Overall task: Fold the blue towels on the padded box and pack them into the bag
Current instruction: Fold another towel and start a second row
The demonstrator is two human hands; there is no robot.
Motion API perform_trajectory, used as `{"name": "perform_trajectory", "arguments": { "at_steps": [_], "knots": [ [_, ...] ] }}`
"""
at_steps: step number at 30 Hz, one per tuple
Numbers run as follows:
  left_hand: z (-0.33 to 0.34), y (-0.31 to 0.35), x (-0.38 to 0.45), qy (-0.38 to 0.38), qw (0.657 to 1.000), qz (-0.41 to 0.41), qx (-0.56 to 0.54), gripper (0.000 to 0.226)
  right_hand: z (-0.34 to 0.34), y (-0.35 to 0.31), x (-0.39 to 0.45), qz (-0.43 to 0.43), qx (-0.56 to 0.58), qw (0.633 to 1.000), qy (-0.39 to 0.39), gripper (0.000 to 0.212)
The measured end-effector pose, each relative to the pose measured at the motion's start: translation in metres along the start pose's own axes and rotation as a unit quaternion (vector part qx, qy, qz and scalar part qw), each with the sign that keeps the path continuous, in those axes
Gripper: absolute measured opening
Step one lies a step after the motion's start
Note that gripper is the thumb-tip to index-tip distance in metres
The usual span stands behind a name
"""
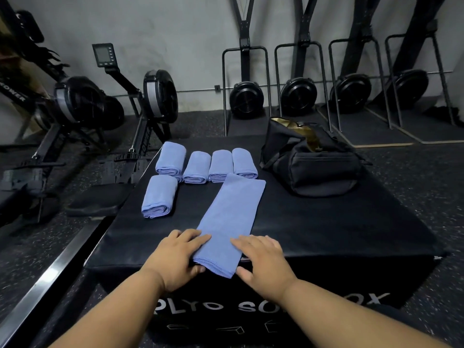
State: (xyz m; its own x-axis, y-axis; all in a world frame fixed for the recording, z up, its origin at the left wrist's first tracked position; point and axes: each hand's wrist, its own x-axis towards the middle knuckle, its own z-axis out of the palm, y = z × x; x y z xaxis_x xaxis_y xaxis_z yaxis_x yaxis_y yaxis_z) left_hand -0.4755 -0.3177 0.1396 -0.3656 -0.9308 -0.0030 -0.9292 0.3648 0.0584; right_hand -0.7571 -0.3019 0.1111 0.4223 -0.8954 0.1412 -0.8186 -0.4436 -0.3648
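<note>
A long blue towel (pixel 233 209), folded into a narrow strip, lies lengthwise on the black padded box (pixel 326 222). My left hand (pixel 175 257) grips its near left corner, fingers on top and thumb under the edge. My right hand (pixel 263 262) holds the near right corner the same way, so the near end is slightly raised. Several rolled blue towels (pixel 197 168) lie in a row at the far left of the box, with one more (pixel 158 197) in front of them. An open black bag (pixel 313 164) stands at the far right of the box.
Rowing machines (pixel 150 101) stand on the floor to the left. Several black fan machines (pixel 244 99) line the back wall. A dark mat (pixel 98 199) lies beside the box on the left. The box's near edge is just below my hands.
</note>
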Motion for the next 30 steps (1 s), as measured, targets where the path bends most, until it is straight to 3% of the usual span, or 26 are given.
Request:
{"name": "perform_trajectory", "arguments": {
  "at_steps": [7, 9, 11, 14, 19, 22, 25, 27, 28, 30],
  "knots": [
    [-0.014, -0.005, 0.010, -0.047, 0.999, 0.003, -0.021, 0.086, 0.004, -0.003, 0.006, 0.039, 0.033, 0.998, 0.042, 0.052],
    [-0.020, -0.011, 0.017, -0.052, 0.996, -0.004, -0.067, 0.075, 0.002, -0.004, 0.008, 0.055, 0.059, 0.995, 0.058, 0.055],
    [-0.025, -0.017, 0.023, -0.032, 0.991, -0.008, -0.130, 0.054, -0.003, -0.004, 0.008, 0.075, 0.087, 0.991, 0.064, 0.041],
    [-0.033, -0.015, 0.025, -0.001, 0.964, -0.028, -0.266, 0.043, -0.008, -0.005, 0.009, 0.096, 0.133, 0.984, 0.072, 0.030],
    [-0.037, 0.008, 0.012, -0.029, 0.908, -0.052, -0.414, 0.054, -0.012, 0.007, 0.000, 0.102, 0.186, 0.970, 0.115, 0.040],
    [-0.038, 0.026, 0.002, -0.062, 0.915, -0.017, -0.399, 0.034, -0.018, 0.018, -0.007, 0.094, 0.218, 0.963, 0.129, 0.040],
    [-0.028, 0.033, -0.006, -0.035, 0.953, 0.024, -0.299, 0.027, -0.023, 0.024, -0.012, 0.065, 0.206, 0.970, 0.111, 0.038],
    [-0.018, 0.027, -0.005, -0.005, 0.958, 0.048, -0.284, 0.018, -0.024, 0.025, -0.017, 0.035, 0.175, 0.979, 0.096, 0.020],
    [-0.011, 0.024, -0.004, 0.011, 0.957, 0.046, -0.287, 0.030, -0.021, 0.026, -0.021, 0.022, 0.155, 0.984, 0.082, 0.003],
    [-0.006, 0.024, -0.005, 0.053, 0.957, 0.018, -0.286, 0.058, -0.012, 0.030, -0.027, 0.003, 0.114, 0.991, 0.069, 0.030]
  ]
}}
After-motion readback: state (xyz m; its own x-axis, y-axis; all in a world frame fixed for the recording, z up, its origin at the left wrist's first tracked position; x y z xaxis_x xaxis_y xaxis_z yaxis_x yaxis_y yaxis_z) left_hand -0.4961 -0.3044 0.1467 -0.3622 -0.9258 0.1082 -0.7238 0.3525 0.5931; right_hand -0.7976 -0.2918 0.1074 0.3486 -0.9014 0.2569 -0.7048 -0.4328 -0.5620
